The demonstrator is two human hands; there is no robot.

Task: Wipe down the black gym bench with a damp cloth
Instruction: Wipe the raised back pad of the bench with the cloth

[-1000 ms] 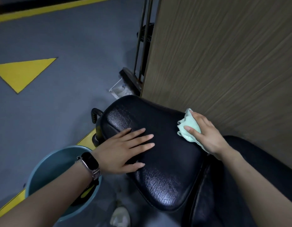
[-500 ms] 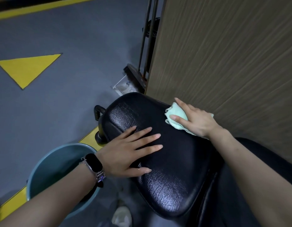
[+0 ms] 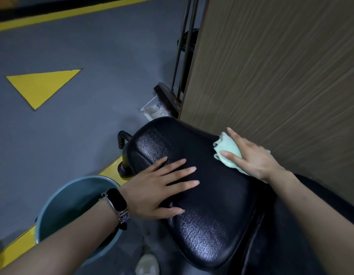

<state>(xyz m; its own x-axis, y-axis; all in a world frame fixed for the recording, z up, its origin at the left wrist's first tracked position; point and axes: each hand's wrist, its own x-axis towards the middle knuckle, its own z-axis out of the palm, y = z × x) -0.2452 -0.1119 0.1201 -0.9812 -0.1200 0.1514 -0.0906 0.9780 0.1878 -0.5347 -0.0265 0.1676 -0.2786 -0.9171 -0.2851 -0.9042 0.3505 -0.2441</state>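
Bench [image 3: 211, 215] pad: two hands, right [image 3: 251, 159] pressing one cloth [image 3: 228, 149].

I see the right hand [image 3: 251, 157] with the pale green cloth [image 3: 227, 150] has moved on the black bench pad [image 3: 211, 195]. One second ago it was near the pad's middle right; then it went up-left, and now it sits at the pad's right edge by the wooden panel [image 3: 281, 76].

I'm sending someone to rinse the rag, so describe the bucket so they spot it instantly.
Start at the black bench pad beside the wood-grain wall. On the grey floor beside the pad, under the left hand's wrist, stands the bucket: round, blue-grey, and the only open container.
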